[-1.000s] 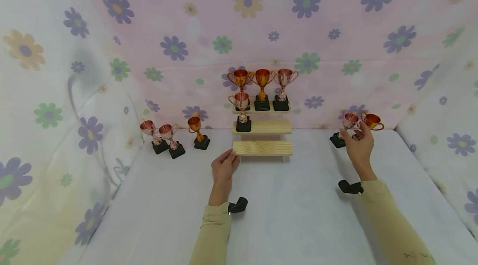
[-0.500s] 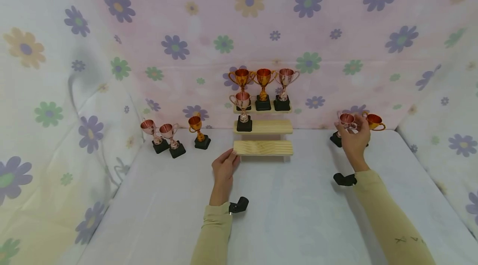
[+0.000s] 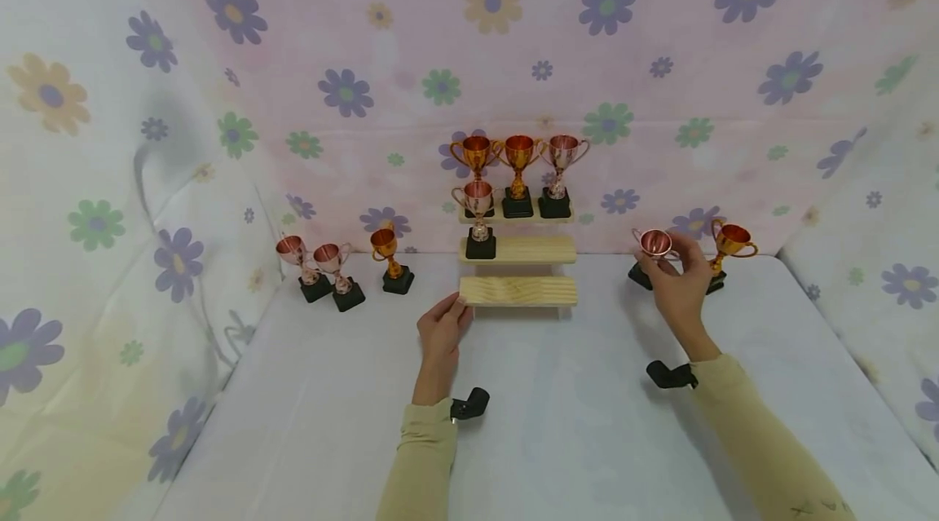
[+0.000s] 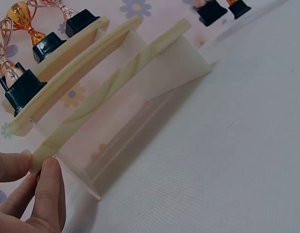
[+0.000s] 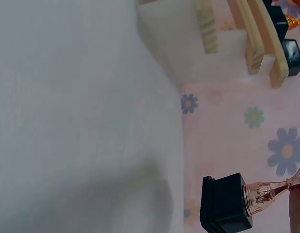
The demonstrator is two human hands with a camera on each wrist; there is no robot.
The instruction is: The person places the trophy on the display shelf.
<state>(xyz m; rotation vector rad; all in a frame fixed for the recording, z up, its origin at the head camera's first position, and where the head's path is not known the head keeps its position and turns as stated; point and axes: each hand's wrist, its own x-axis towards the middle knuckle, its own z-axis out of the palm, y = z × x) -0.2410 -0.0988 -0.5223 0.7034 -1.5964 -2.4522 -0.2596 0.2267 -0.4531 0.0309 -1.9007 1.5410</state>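
Observation:
My left hand (image 3: 440, 333) pinches the left end of the lowest board of a three-step wooden shelf (image 3: 518, 291); in the left wrist view the thumb is on one side of the board, fingers (image 4: 48, 194) on the other. At the right, my right hand (image 3: 681, 280) holds a rose-gold trophy (image 3: 655, 243) by its upper part. In the right wrist view that trophy's black base (image 5: 225, 204) shows against the backdrop, apart from the shelf. Gold trophies (image 3: 518, 152) and a rose-gold one (image 3: 564, 150) stand on the top step; another rose-gold trophy (image 3: 479, 196) stands at the middle step's left end.
A gold trophy (image 3: 732, 240) stands behind my right hand, partly hidden. Left of the shelf are two rose-gold trophies (image 3: 291, 249) and a gold trophy (image 3: 385, 245) on the white tabletop (image 3: 557, 423). Flowered cloth (image 3: 411, 48) rises behind and at both sides.
My right hand has moved left with the rose-gold trophy, away from the gold one, which now shows more fully. The left hand stays on the shelf.

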